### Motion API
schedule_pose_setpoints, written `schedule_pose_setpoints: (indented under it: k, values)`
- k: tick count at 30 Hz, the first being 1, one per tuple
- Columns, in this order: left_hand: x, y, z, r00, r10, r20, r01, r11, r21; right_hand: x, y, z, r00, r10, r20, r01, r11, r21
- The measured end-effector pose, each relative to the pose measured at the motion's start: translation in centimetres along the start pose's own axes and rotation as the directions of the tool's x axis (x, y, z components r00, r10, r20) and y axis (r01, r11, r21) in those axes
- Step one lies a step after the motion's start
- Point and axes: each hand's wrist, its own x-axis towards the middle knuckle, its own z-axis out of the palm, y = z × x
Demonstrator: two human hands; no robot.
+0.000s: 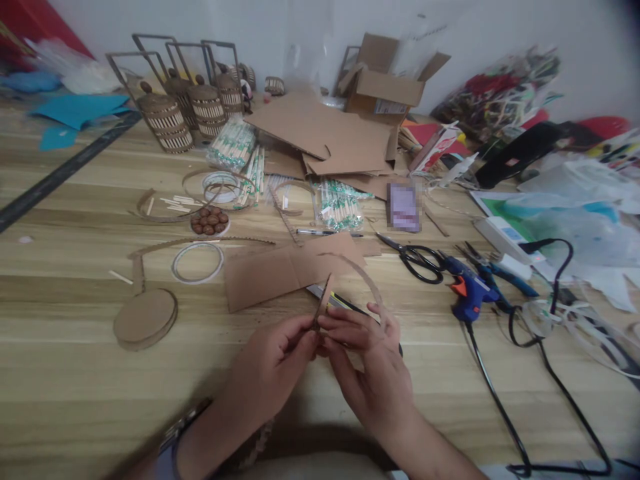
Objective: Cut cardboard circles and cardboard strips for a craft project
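Observation:
My left hand (280, 353) is closed, thumb and fingers pinching a narrow cardboard strip (369, 277). On the same strip, the fingers of my right hand (373, 363) are pressed together close to the left fingertips. The strip bends in a loop above the right hand, and part of it is hidden by the fingers. Beneath the hands, a tool with a yellow and black handle (345, 303), like a utility knife, lies partly covered. Just beyond it rests a flat cardboard piece (265, 275). Round cardboard discs (145, 319) are stacked to the left.
Black-handled scissors (417, 260), a blue glue gun (470, 290) with its cable, and pliers (510, 277) lie right. A tape roll (198, 262) and a bowl of brown balls (210, 221) stand left. Behind are bagged chopsticks (341, 205), cardboard sheets (340, 137) and lidded baskets (165, 123).

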Motion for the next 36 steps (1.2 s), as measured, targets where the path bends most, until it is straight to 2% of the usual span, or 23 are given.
schedule_pose_setpoints:
  k: [7,16,24,28,36]
  values:
    - [-0.1,0.1,0.0,0.999,0.004,0.037,-0.002,0.999,-0.034,0.0,0.2,-0.2,0.998,0.057,-0.027,-0.057,0.998,0.03]
    - [0.2,0.4,0.1,0.998,-0.055,0.006,0.055,0.995,-0.084,-0.1,0.2,0.0,0.998,0.065,-0.026,-0.064,0.997,0.036]
    - [0.7,0.7,0.1,0.979,-0.203,-0.032,0.179,0.919,-0.351,-0.2,0.4,0.6,0.997,0.077,-0.024,-0.076,0.996,0.055]
    - [0.9,0.8,0.0,0.968,-0.25,-0.006,0.233,0.91,-0.343,-0.1,0.3,0.6,1.0,0.012,-0.021,-0.012,1.0,0.023]
    - [0.7,0.4,0.4,0.955,-0.29,0.057,0.292,0.898,-0.33,0.2,0.4,0.2,0.993,-0.121,-0.003,0.118,0.975,-0.188]
